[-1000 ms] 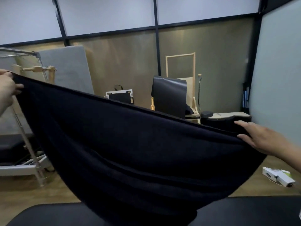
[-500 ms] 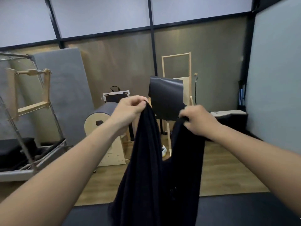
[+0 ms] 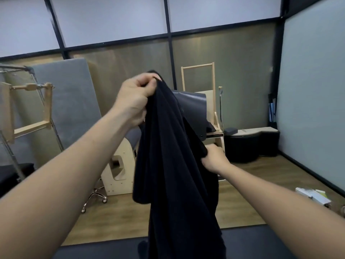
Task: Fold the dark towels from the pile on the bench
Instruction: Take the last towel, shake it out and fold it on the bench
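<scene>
At the far left a wooden frame stands beside a grey mat that leans on the wall. The left hand, raised at centre, pinches the top of the dark towel in curled fingers. The towel hangs in long folds over the near black bench. Lower and to the right, the right hand grips the towel's right edge, fingers curled round the cloth.
</scene>
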`<state>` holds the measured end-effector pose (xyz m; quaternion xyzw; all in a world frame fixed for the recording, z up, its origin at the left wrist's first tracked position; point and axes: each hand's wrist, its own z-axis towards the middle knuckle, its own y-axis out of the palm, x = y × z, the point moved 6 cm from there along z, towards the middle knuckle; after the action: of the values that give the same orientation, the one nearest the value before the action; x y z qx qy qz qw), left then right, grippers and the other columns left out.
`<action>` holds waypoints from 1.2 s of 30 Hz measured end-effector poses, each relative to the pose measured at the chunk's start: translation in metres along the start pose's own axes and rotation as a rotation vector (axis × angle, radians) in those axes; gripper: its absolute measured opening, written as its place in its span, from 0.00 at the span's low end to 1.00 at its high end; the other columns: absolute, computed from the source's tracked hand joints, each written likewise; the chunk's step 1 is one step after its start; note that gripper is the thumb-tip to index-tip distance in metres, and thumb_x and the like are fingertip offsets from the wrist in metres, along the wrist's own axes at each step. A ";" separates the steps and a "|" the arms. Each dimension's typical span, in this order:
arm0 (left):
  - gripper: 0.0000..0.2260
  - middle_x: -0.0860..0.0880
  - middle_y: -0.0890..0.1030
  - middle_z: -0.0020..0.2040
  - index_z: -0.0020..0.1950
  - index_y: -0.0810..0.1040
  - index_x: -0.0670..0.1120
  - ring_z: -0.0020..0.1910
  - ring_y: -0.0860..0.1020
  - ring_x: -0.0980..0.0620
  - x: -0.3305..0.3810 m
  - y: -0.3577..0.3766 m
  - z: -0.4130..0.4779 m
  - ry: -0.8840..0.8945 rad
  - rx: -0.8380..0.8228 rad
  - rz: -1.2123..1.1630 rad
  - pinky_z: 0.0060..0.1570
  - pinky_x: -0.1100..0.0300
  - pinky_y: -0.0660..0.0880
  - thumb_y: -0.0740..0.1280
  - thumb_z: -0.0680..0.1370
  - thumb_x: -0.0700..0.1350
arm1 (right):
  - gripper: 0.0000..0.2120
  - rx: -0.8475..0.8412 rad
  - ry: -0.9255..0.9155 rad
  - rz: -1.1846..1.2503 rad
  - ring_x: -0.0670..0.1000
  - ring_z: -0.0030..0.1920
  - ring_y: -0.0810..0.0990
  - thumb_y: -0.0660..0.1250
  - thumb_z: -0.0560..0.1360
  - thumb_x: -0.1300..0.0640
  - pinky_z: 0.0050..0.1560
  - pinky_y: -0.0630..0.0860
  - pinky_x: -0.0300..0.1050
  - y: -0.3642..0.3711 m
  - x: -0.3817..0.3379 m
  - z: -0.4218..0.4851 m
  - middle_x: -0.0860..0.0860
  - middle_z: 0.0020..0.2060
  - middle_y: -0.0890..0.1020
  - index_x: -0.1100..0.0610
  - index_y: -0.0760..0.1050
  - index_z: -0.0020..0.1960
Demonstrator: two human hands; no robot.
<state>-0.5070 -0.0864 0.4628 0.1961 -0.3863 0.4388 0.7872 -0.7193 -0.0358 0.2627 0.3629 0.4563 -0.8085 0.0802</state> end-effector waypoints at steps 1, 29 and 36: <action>0.19 0.51 0.81 0.35 0.36 0.83 0.48 0.38 0.77 0.52 0.015 -0.009 0.002 0.034 0.010 -0.029 0.47 0.56 0.76 0.62 0.82 0.35 | 0.10 -0.026 0.062 -0.023 0.62 0.44 0.79 0.61 0.71 0.64 0.39 0.69 0.45 0.006 0.018 -0.002 0.57 0.39 0.81 0.54 0.75 0.34; 0.15 0.48 0.75 0.38 0.39 0.75 0.49 0.40 0.75 0.51 0.002 -0.238 0.002 -0.166 0.531 0.444 0.33 0.60 0.77 0.60 0.83 0.39 | 0.12 -0.778 0.688 -0.526 0.51 0.32 0.83 0.62 0.77 0.62 0.36 0.82 0.46 -0.121 0.102 -0.010 0.56 0.39 0.85 0.61 0.75 0.60; 0.13 0.48 0.76 0.37 0.41 0.78 0.49 0.35 0.72 0.56 0.036 -0.019 0.013 0.127 -0.260 0.530 0.34 0.65 0.69 0.62 0.81 0.34 | 0.26 -0.440 -0.332 0.317 0.49 0.56 0.82 0.72 0.72 0.43 0.53 0.82 0.49 -0.050 -0.121 -0.022 0.51 0.58 0.81 0.50 0.72 0.67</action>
<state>-0.4852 -0.0849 0.4997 -0.0418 -0.4272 0.5874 0.6862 -0.6430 -0.0146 0.3695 0.2667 0.5388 -0.7158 0.3553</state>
